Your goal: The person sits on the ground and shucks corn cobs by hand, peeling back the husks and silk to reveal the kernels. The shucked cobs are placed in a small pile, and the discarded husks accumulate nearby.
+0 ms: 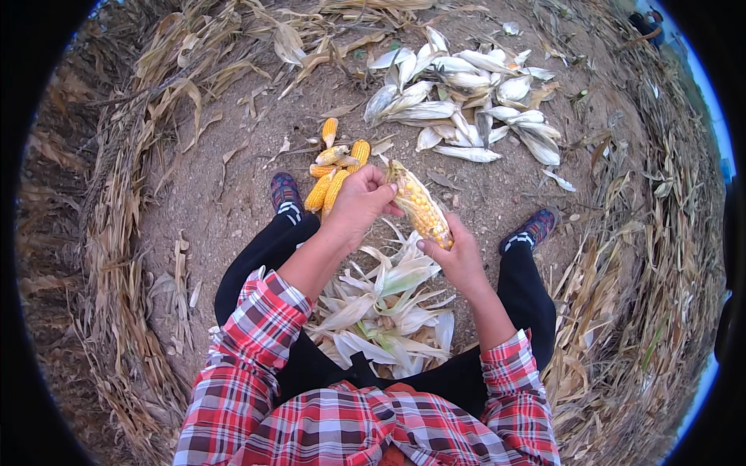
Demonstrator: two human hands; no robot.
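An ear of corn (424,211) with patchy yellow kernels is held up in front of me, tilted, with some pale husk and silk along its sides. My right hand (457,256) grips its lower end, the thumb across the kernels. At the upper end, my left hand (367,195) pinches the husk and silk between thumb and fingers. Just beyond my left hand, several husked yellow ears (319,192) lie in a small heap on the soil. Stripped husks (390,309) are piled on the ground between my legs, below both hands.
A heap of ears still in pale husks (460,96) lies ahead to the right. Dry corn stalks and leaves (131,250) border the bare soil (233,169) on the left, with more stalks (629,279) on the right. Another person (648,28) is at the far upper right.
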